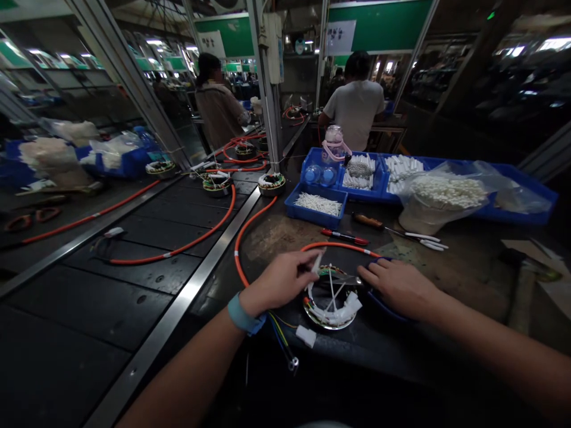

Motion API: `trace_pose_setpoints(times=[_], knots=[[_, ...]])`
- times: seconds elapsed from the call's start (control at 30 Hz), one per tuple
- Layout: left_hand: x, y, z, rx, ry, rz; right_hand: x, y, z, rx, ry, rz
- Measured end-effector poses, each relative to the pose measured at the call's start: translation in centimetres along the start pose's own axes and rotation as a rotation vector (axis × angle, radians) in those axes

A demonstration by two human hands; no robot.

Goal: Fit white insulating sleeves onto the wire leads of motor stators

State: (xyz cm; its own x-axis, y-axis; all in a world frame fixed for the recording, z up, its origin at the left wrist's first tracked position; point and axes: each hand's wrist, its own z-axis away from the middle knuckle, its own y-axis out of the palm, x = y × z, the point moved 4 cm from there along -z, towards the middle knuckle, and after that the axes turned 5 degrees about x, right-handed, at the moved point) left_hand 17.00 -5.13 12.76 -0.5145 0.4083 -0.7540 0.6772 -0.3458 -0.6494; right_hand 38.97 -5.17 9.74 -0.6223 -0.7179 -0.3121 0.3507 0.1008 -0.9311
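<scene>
Left hand (281,280): it pinches a thin white sleeve (317,262) between thumb and fingertips, just above the stator.
Right hand (398,286): it lies palm down with the fingers closed on the handle end of a slim metal tool (341,280). A blue curve shows under the palm, and I cannot tell what it belongs to.
Stator (331,306): a round wound ring lying flat on the bench between the two hands, near the front edge, with white sleeves sticking up out of it.
Fingers at risk: the tool's tip points straight at the left fingertips and sits very close. A slip or a hard push could jab or nick them.
Windings at risk: the same tip crosses over the coil, so too much downward pressure could scrape the wire or cut a sleeve.
Orange cable (243,235): it loops from the stator behind both hands towards the conveyor belt (134,279). A forearm catching it could drag the ring sideways.
White connector (306,336): it dangles on thin coloured wires below the left wrist, where a sweep of the wrist could yank those leads.
Light: the bench is dim, so a misjudged aim seems likely.
</scene>
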Motion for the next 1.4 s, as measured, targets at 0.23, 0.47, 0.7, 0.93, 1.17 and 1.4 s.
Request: trace_pose_setpoints(times=[0.23,0.47,0.7,0.93,1.17,1.4], knots=[[-0.4,-0.8,-0.2,0.066,-0.053,-0.086,2.0,-1.3,-2.2,-0.02,-0.122,0.047],[1.6,-1.7,1.7,-0.212,-0.152,0.116,1.3,-0.6,-0.5,-0.046,-0.108,0.055],[0.5,1.4,1.6,0.207,-0.31,0.266,-0.2,-0.1,5.5,-0.054,-0.031,-0.038],[-1.5,4.3,-1.0,0.373,-0.222,0.179,1.7,-2.7,4.2,0.057,-0.119,-0.078],[-1.2,4.5,0.0,0.303,-0.239,0.35,2.0,-3.2,3.5,0.07,-0.218,-0.055],[-0.6,3.8,2.6,0.042,-0.221,0.423,1.7,-1.5,4.6,0.039,-0.119,-0.128]])
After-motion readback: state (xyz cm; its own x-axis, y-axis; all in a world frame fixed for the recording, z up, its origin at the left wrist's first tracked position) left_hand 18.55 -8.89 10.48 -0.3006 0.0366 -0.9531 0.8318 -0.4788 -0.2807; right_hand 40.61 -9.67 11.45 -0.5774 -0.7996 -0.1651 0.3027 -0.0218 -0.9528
